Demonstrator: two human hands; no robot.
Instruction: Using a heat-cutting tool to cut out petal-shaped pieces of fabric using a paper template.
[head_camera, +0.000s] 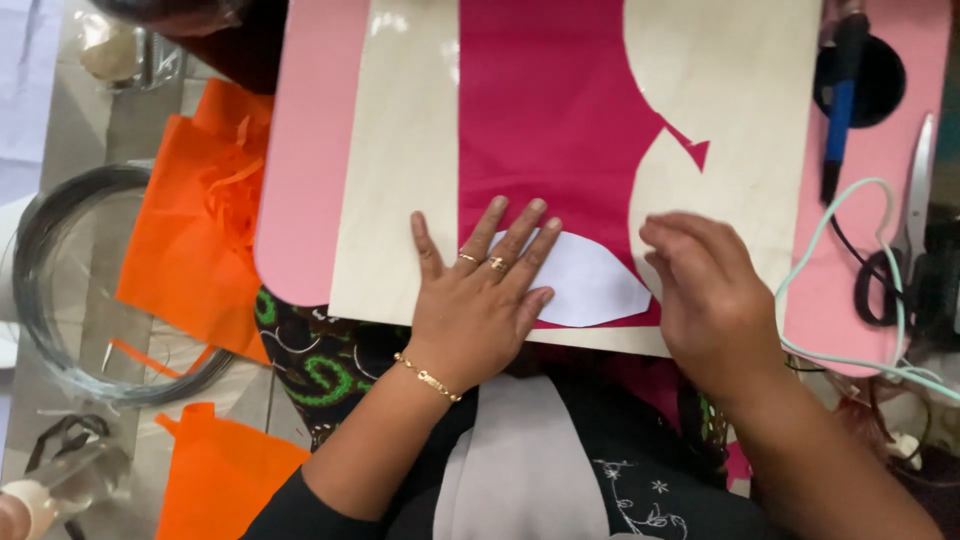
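Your left hand (478, 305) flat, fingers spread, pinning white paper template (590, 282) on magenta fabric (545, 120); right hand (705, 290) curled at template's tip, grasp unclear. Ease pressure, template may slide, skewing outline.

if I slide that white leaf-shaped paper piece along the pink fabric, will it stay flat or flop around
The white paper piece looks thin and light, so it would likely slide easily and lift or curl at its pointed end. The left hand pressing flat on it suggests it shifts readily. The magenta fabric beneath may wrinkle.
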